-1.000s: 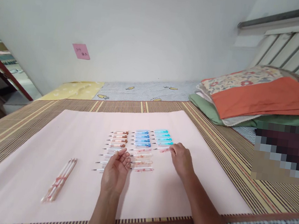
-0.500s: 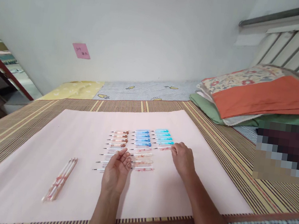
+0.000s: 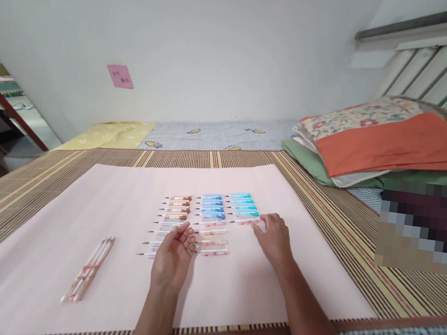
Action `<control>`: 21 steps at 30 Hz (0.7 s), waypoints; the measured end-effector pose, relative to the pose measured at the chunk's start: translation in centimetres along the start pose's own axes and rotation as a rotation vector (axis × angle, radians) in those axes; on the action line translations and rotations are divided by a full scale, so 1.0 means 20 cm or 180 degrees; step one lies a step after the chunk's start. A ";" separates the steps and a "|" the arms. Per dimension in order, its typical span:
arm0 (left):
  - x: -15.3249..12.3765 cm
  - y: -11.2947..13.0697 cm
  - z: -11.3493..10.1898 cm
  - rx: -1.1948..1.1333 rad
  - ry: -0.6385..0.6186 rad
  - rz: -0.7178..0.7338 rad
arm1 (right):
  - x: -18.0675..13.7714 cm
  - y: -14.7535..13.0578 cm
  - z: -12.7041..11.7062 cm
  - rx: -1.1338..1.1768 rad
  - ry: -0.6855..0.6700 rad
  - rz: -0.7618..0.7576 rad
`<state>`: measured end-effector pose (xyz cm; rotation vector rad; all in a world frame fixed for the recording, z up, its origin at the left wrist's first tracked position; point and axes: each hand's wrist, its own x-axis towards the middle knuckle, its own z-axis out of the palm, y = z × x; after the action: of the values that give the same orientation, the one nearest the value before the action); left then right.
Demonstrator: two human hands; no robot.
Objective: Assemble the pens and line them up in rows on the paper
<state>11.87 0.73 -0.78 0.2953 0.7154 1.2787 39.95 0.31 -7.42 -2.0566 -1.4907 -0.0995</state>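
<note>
Seemingly, lining-up is in hand: the pink pen (image 3: 244,222) lies just beside the turquoise pens (image 3: 245,205), the right hand (image 3: 275,241) at its end, grip narrowly parted; the left hand (image 3: 173,257) curls loosely, empty. Next calls for releasing cleanly.

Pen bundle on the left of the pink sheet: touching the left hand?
Apart. The head view shows a wide bare strip of pink sheet between the pen bundle and the left hand.
</note>
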 end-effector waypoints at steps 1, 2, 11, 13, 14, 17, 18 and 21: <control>0.00 0.00 0.00 -0.0002 -0.0001 -0.0004 | 0.00 0.00 0.00 0.0007 0.0027 -0.0050; 0.00 0.00 0.00 -0.0005 -0.0004 -0.0008 | 0.00 0.00 0.00 0.0043 0.0062 -0.0129; 0.00 0.00 0.00 -0.0023 0.0022 -0.0027 | 0.00 -0.06 -0.01 0.0417 -0.0007 -0.0708; 0.00 0.00 0.00 -0.0012 0.0020 -0.0026 | 0.00 -0.07 -0.01 0.0338 -0.0022 -0.0680; 0.00 0.00 0.00 -0.0008 0.0016 -0.0026 | 0.00 -0.07 -0.01 0.0298 -0.0028 -0.0667; 0.00 -0.01 0.00 0.0001 0.0013 -0.0022 | 0.00 -0.07 -0.01 0.0154 -0.0056 -0.0632; 0.00 -0.01 0.00 0.0002 0.0012 -0.0019 | 0.00 -0.06 -0.02 0.0103 -0.0063 -0.0617; 0.00 -0.01 0.00 0.0008 0.0001 -0.0010 | 0.00 -0.06 -0.02 0.0016 -0.0084 -0.0556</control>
<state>11.94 0.65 -0.86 0.2958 0.7176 1.2750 39.09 0.37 -6.51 -1.9275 -1.6831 -0.1375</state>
